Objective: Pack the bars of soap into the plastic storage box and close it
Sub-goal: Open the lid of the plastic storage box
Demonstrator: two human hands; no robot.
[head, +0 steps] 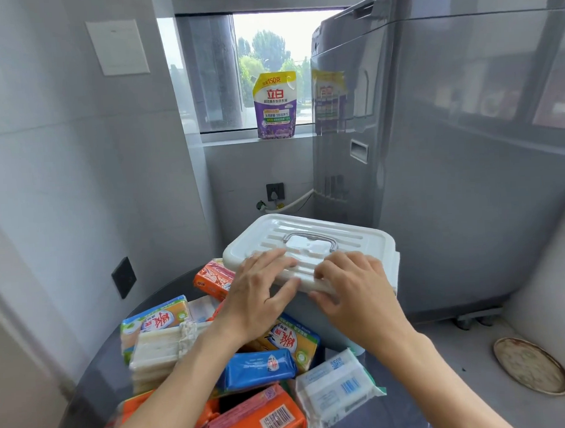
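Nearest, wrapped soap bars crowd the dark round surface [97,377]: an orange bar [261,418] at the near edge, a white pack [337,389] to its right, a blue bar [257,368] just beyond, a pale stack [157,352] to the left, and yellow-green packs [156,319] behind it. Another orange bar [213,280] lies touching the box's left corner. None of them is in the box yet.

Past the soap, both hands are on the near edge of the lid [308,241], which sits on the box [327,312]. The left hand [255,292] lies with its fingers spread flat on top and its thumb along the rim below. The right hand [352,285] has its fingers curled on the top and its thumb tucked under the rim. The handle [310,241] lies flat in its recess just beyond the fingertips.

The lid looks about to be lifted off. If it is clipped tight, a hard pull could tip the box toward the soap and knock bars off the surface; a freed lid may sweep the orange bar at the corner.

Farther back, a detergent pouch [275,105] stands on the window sill, with a grey washing machine [449,141] to the right.
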